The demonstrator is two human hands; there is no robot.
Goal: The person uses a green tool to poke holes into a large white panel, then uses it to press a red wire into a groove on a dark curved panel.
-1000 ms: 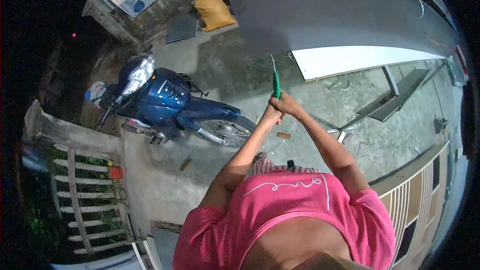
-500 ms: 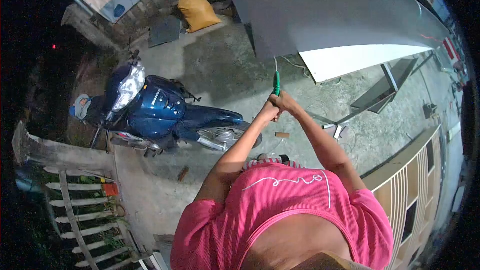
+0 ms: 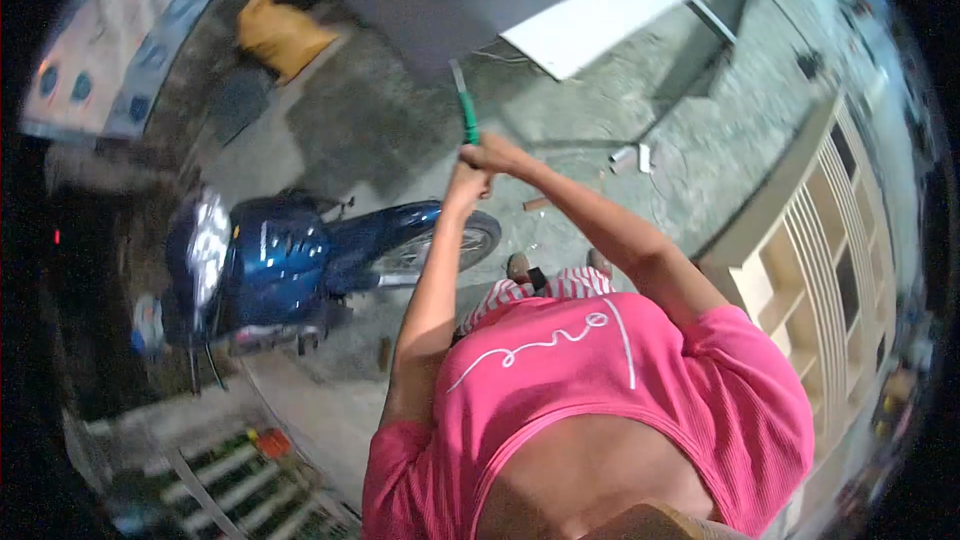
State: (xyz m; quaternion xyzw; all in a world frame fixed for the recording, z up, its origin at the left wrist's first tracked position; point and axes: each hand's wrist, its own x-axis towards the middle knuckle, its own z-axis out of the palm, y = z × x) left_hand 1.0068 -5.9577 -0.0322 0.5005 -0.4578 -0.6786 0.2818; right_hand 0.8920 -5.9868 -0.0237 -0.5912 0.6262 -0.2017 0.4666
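Held out in front of my body is a tool with a slim green handle (image 3: 468, 118) and a thin, pale shaft. My right hand (image 3: 495, 154) is closed around the handle's lower end. Just below, my left hand (image 3: 468, 185) is closed too, pressed against the right one at the tool's base. The fingers hide the bottom of the handle. Beyond the shaft's tip spreads a large dark grey panel (image 3: 410, 0), and the tip overlaps its near edge in this view.
A blue motorbike (image 3: 280, 245) stands to the left. On the right is a cream shelf unit (image 3: 800, 270). A white panel (image 3: 590, 25) and a yellow sack (image 3: 280, 35) lie farther off. Small offcuts (image 3: 630, 158) and a brown piece (image 3: 537, 205) rest on the concrete floor.
The view has swung, shifting the surroundings left and tilting them. Both hands, still together on the green-handled tool, now appear farther left and slightly higher; the tool leans more to the left.
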